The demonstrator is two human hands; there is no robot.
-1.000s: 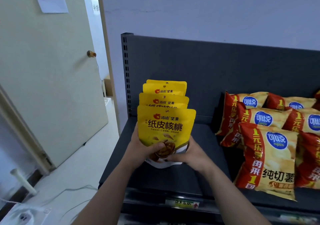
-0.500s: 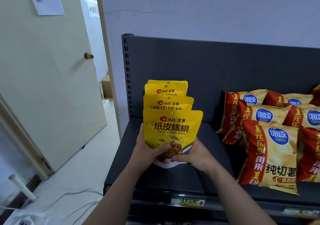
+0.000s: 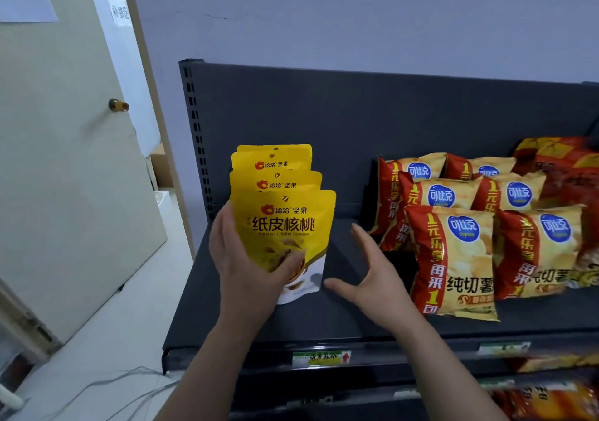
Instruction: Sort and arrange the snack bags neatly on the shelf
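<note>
Several yellow walnut snack bags [image 3: 282, 226] stand upright in a row, front to back, at the left end of the dark shelf [image 3: 324, 317]. My left hand [image 3: 243, 265] grips the front yellow bag, thumb across its lower front and fingers along its left edge. My right hand [image 3: 366, 278] hovers open just right of that bag, fingers spread, touching nothing. Red and yellow chip bags [image 3: 453, 258] lean in overlapping rows on the right half of the shelf.
A dark red bag [image 3: 564, 168] lies at the far right behind the chips. The shelf's back panel [image 3: 356, 122] rises behind everything. An open door [image 3: 64, 161] stands left, cables [image 3: 113, 391] run on the floor, and more bags [image 3: 544, 401] fill the lower shelf.
My right hand has let go of the front yellow bag and moved away to the right, opening. My left hand still holds the bag. The view has shifted closer and to the right.
</note>
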